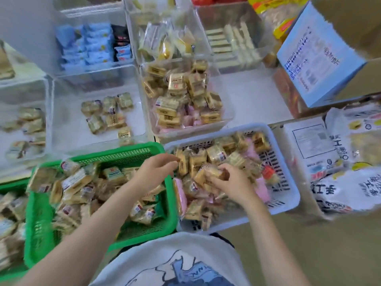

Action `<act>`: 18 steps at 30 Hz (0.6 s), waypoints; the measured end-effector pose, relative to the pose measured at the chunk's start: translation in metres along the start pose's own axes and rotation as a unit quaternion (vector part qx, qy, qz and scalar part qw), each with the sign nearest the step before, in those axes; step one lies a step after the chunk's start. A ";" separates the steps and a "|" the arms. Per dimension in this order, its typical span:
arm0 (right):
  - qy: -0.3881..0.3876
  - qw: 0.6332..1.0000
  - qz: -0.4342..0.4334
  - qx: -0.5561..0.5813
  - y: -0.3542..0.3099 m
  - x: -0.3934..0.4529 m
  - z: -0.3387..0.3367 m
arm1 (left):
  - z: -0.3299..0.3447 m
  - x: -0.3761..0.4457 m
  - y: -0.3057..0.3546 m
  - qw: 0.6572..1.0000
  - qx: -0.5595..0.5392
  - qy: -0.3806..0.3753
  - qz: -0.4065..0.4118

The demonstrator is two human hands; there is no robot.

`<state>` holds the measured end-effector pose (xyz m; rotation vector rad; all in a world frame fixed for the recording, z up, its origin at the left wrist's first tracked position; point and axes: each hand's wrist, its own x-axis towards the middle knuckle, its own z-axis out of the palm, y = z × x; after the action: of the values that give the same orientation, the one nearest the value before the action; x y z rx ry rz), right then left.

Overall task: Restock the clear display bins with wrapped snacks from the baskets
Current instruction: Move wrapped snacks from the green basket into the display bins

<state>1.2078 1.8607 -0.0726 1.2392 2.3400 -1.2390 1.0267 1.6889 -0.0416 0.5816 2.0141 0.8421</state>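
Green basket [162, 182] at left, full of wrapped snacks. Left hand [156, 168] reaches over its rim, fingers pinching a gold snack [183, 162] in the white basket [288, 195]. Right hand [231, 182] grips a wrapped cake [208, 172] there. Clear bin [226, 112] just behind, part-filled.

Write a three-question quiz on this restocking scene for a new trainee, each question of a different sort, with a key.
1. True or false: the right hand grips a wrapped snack over the white basket.
2. Multiple choice: the left forearm crosses over which basket? A) the green basket B) a red basket C) a black basket
3. Fill in: the clear bin just behind the white basket holds gold-wrapped snacks on top of ______ ones.

Key
1. True.
2. A; the left hand reaches past its rim to the snacks in the white basket.
3. Pink.
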 end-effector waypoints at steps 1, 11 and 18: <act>-0.008 0.997 -0.001 0.072 -0.002 0.001 -0.012 | 0.005 0.003 0.006 1.000 -0.020 0.000 -0.006; -0.153 0.901 -0.043 0.403 -0.075 0.028 -0.045 | 0.010 0.011 0.047 0.938 -0.336 0.077 -0.026; -0.109 0.961 -0.254 -0.017 -0.126 0.035 -0.007 | -0.056 0.001 0.002 0.949 -0.294 0.099 -0.048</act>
<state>1.0912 1.8498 -0.0139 0.4597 2.5754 -1.3810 0.9788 1.6713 -0.0175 0.0582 1.8131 1.4083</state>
